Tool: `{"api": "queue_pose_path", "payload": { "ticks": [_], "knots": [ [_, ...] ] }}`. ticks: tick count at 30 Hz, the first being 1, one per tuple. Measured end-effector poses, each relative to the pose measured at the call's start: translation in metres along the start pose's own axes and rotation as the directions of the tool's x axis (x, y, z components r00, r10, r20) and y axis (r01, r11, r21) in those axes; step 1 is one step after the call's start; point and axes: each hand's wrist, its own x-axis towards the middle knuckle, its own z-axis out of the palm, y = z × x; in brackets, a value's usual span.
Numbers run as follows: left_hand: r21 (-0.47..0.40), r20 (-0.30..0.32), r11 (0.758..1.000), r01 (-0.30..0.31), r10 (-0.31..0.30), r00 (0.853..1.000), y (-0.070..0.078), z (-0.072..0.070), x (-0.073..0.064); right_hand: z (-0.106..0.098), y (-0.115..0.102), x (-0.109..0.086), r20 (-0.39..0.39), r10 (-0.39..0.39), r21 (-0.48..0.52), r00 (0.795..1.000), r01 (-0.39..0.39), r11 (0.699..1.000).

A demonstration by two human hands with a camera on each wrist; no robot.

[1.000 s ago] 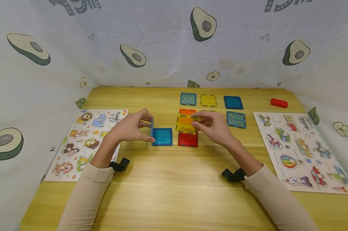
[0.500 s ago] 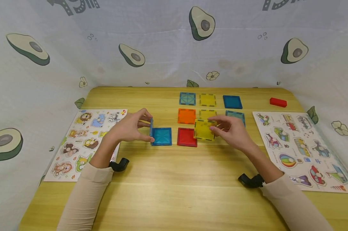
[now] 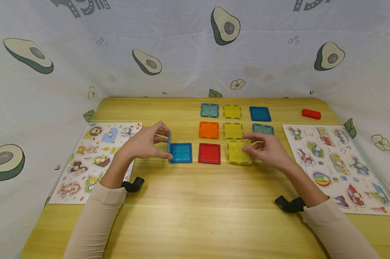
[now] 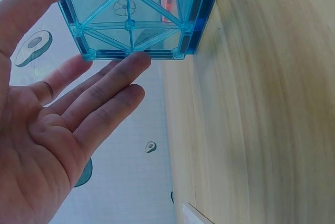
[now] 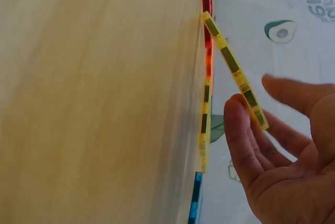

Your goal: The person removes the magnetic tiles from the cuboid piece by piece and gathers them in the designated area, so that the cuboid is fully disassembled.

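My left hand [image 3: 146,142] grips an upright light-blue square magnetic tile [image 4: 131,22] by opposite edges, thumb on the near side and fingers on the far side. At its foot lies a flat blue tile [image 3: 180,153], joining it at a right angle. My right hand [image 3: 267,149] holds a yellow magnetic tile [image 3: 236,151] at its right edge. That tile tilts in the right wrist view, left edge low by the table, fingers under the raised edge and thumb just above. Between the hands a red tile [image 3: 209,153] lies flat.
Behind lie an orange tile [image 3: 209,130], two yellow tiles [image 3: 232,111] and several blue tiles [image 3: 260,113]. A red block [image 3: 311,114] is at the back right. Picture puzzle boards flank the table, one left [image 3: 94,165] and one right [image 3: 337,169].
My right hand has carried the yellow tile rightward from over the red and orange tiles to the right of the red one, lowering it. My left hand has kept its hold.
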Motion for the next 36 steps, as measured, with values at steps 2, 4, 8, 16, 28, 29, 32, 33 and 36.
{"api": "queue_pose_path", "payload": {
  "ticks": [2,4,8,16,28,29,32,33,36],
  "knots": [
    [-0.004,0.001,1.000,0.001,-0.001,1.000,0.000,0.000,0.000,0.000,0.001,0.001,0.040,0.023,-0.007,0.999,-0.023,1.000],
    [-0.009,0.002,1.000,0.001,-0.001,1.000,-0.001,0.000,0.000,0.000,0.003,0.002,0.080,0.041,-0.031,0.996,-0.039,0.999],
    [-0.010,0.001,1.000,0.002,-0.002,1.000,0.000,0.000,-0.001,0.002,0.006,0.003,0.141,0.022,-0.121,0.990,-0.005,0.993],
    [-0.014,0.000,1.000,0.000,0.000,1.000,-0.002,0.000,-0.001,0.008,0.007,0.004,0.135,-0.016,-0.260,0.991,0.051,0.964],
    [-0.058,0.009,0.998,-0.008,0.008,1.000,-0.006,0.000,0.001,0.006,-0.001,0.005,0.088,-0.040,-0.224,0.995,0.059,0.973],
    [-0.051,0.009,0.999,-0.013,0.013,1.000,-0.006,0.000,0.001,0.007,-0.002,0.006,0.077,-0.051,-0.214,0.996,0.066,0.975],
    [-0.022,0.008,1.000,-0.021,0.021,1.000,-0.007,0.001,0.001,0.010,-0.008,0.010,0.056,-0.081,-0.186,0.995,0.090,0.978],
    [-0.014,0.008,1.000,-0.021,0.021,1.000,-0.007,0.001,0.002,0.012,-0.011,0.012,0.053,-0.091,-0.180,0.994,0.100,0.979],
    [-0.007,0.017,1.000,-0.001,0.001,1.000,-0.006,0.001,0.002,0.017,-0.018,0.019,0.055,-0.117,-0.168,0.992,0.125,0.978]
  ]
}}
